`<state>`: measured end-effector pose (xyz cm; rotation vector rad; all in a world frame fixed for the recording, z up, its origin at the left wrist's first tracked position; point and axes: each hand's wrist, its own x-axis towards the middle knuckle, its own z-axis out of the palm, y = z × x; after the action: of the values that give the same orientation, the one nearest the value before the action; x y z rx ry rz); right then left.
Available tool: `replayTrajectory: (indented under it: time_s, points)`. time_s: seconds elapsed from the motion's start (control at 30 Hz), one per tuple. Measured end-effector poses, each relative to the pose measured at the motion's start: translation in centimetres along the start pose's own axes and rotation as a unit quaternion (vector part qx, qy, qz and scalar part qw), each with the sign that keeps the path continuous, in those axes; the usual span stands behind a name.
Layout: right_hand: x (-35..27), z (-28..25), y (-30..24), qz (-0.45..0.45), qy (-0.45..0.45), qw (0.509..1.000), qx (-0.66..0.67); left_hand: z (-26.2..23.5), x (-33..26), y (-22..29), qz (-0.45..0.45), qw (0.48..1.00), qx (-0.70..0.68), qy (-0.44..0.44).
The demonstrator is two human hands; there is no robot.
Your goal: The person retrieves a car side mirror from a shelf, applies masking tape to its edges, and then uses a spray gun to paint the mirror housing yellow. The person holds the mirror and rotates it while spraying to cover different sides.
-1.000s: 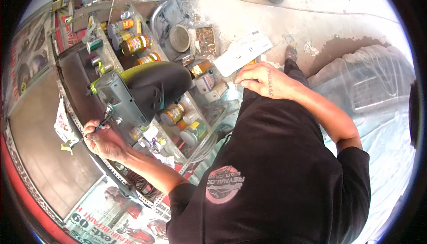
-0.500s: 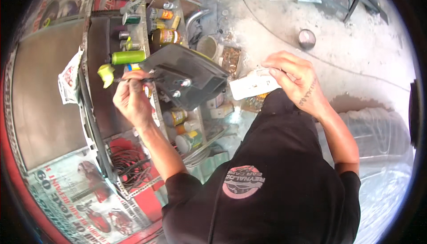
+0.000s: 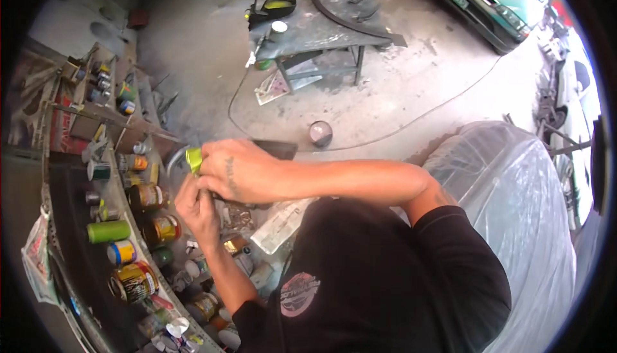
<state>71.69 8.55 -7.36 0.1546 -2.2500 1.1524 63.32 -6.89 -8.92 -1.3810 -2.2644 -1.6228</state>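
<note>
My two hands meet at the left of centre, over the shelf's edge. My right hand (image 3: 234,170) reaches across from the right with its fingers closed on a small yellow-green piece (image 3: 194,159), which pokes out past the knuckles. Just below it, touching it, my left hand (image 3: 198,208) is pinched closed; what lies between its fingers is hidden. Behind my right wrist part of a dark flat panel (image 3: 276,150) shows. What holds that panel cannot be made out. A whitish, printed flat rectangle (image 3: 281,226) lies beneath my right forearm.
A shelf at left carries several paint cans (image 3: 134,282) and a green bottle (image 3: 108,231). Ahead stand a round can (image 3: 320,134) on the floor and a work table (image 3: 302,41) bearing a mirror housing (image 3: 277,8). Plastic sheeting (image 3: 514,205) covers something at right; a car (image 3: 479,15) is beyond.
My view has swung up toward the table and car. My right hand has left the white card and crossed over to my left hand. The dark panel is now mostly hidden behind my right hand.
</note>
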Motion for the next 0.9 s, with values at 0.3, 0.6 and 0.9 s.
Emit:
replayTrajectory:
  time_s: [0.3, 0.6, 0.9]
  points:
    - [1.7, -6.1, 0.8, -0.032, 0.133, 0.971, -0.194, 5.0, 7.1, 1.3, 0.1, 0.993, -0.054, 0.008]
    - [7.4, -15.3, -5.8, 0.045, 0.156, 0.974, -0.156, -1.5, 8.6, 0.7, 0.123, 0.923, -0.198, 0.306]
    - [12.6, -22.6, -11.5, -0.029, 0.209, 0.951, -0.225, 16.3, 9.5, -16.1, -0.154, 0.673, -0.713, -0.126]
